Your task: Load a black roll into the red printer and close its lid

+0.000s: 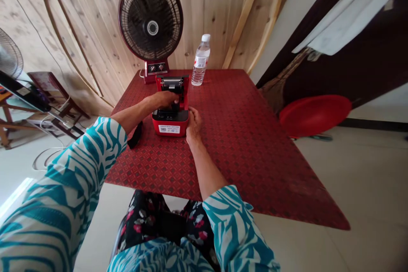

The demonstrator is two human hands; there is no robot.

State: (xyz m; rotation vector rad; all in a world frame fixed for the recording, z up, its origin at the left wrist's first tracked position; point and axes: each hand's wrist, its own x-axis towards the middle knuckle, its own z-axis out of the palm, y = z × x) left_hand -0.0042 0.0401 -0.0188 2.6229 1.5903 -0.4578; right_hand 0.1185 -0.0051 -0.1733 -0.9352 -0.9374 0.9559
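Observation:
A small red and black device with its lid raised stands near the left side of the red patterned table. My left hand reaches across into the opened device; its fingertips are partly hidden in the dark interior, and what they touch there is too small to tell. Against the device's right side rests my right hand, its fingers wrapped round the edge. A white label with print is on the front of the device. A black strap lies just left of it.
Behind the device stand a dark red fan and a clear water bottle with a white cap. A wooden chair and another fan are at the left. A red round basin lies right of the table.

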